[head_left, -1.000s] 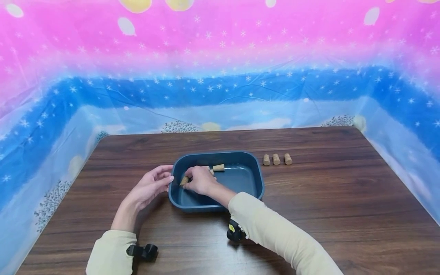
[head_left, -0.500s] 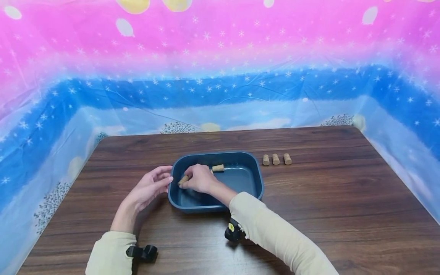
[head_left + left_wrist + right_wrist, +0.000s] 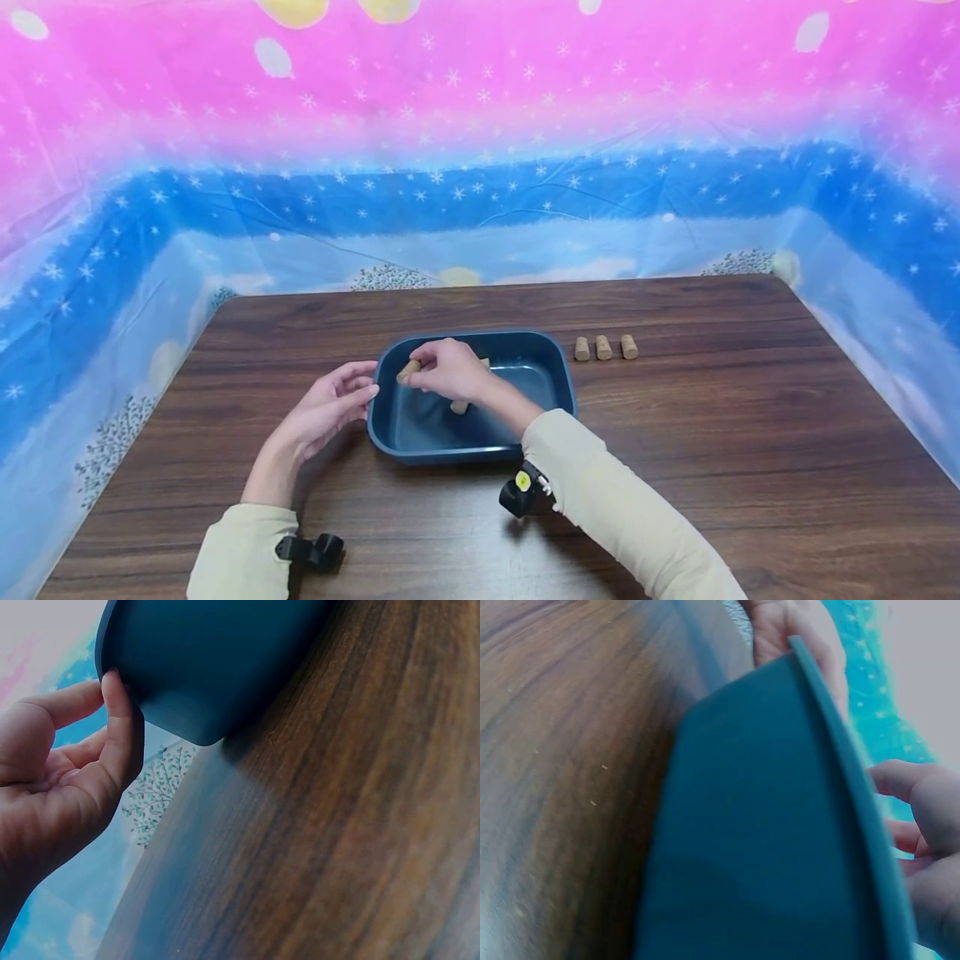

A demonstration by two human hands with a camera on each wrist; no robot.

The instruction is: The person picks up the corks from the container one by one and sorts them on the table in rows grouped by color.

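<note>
My right hand [image 3: 452, 368] pinches a cork stopper [image 3: 408, 372] between thumb and fingers, over the left part of a dark blue-grey rectangular tub [image 3: 480, 455]. Two more corks show inside the tub: one cork [image 3: 460, 407] lies below the hand, and another cork [image 3: 485, 363] is mostly hidden behind it. My left hand [image 3: 324, 408] rests against the outside of the tub's left end, thumb and fingers touching near the rim. The left wrist view has the left thumb [image 3: 118, 712] at the tub wall. In the right wrist view the tub's wall hides the held cork.
Three corks stand in a row on the brown wooden table [image 3: 712, 400], right of the tub; the middle cork [image 3: 603, 347] is among them. A patterned cloth [image 3: 480, 192] hangs behind the table. Each wrist wears a small black camera [image 3: 318, 552].
My right hand has picked the cork up and moved it upward and slightly right, uncovering a cork on the tub's floor. The left hand and the tub have stayed in place.
</note>
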